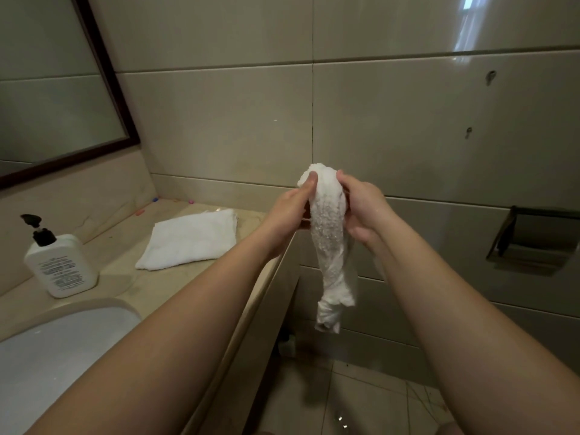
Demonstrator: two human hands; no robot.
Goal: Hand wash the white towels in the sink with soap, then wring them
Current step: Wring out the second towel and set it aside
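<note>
Two hands grip the twisted wet towel [329, 227] over the floor: left hand [290, 211], right hand [365, 211]. Folded towel [191, 238], soap bottle [61, 265] on table [113, 262]; sink [47, 356] cut off by frame.

A folded towel [190, 238] is lying on the countertop [119, 262], right of the soap dispenser [59, 262]; the sink [59, 350] is sitting nearer.

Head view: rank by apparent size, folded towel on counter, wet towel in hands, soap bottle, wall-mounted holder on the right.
1. Folded towel: largest.
2. Wet towel, bunched and hanging from both hands: smaller.
3. Soap bottle and wall holder: look alike; the holder is cut by the frame edge and sits at a different distance from the camera, so unranked.
</note>
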